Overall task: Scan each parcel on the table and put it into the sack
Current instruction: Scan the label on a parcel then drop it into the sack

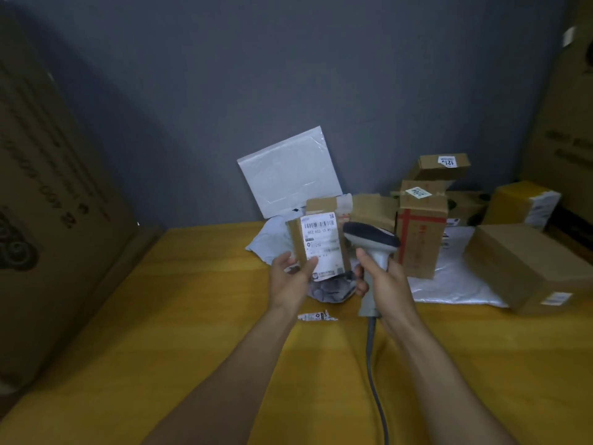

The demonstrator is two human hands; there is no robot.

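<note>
Grey wall [288, 75] backs a yellow table [192, 316], and a big cardboard carton [48, 203] leans at the far left edge. Near the middle, the left hand [290, 281] holds a small brown parcel [321, 245] upright above the table, with the thumb pressed on the lower left of its white label [322, 236] and the fingers curled behind. Below it lie a crumpled grey bag [330, 289] and, nearer, a torn paper scrap [317, 316]. A white envelope [288, 171] leans on the wall behind. Just right of the parcel, the right hand [386, 284] is wrapped tightly round the handle of a grey scanner [372, 239], whose cable [372, 364] trails toward the near edge. Further right stand a tall box with red tape [420, 232], a flat white mailer [449, 284], a large brown box [529, 268] and a yellow box [519, 203] beyond.
</note>
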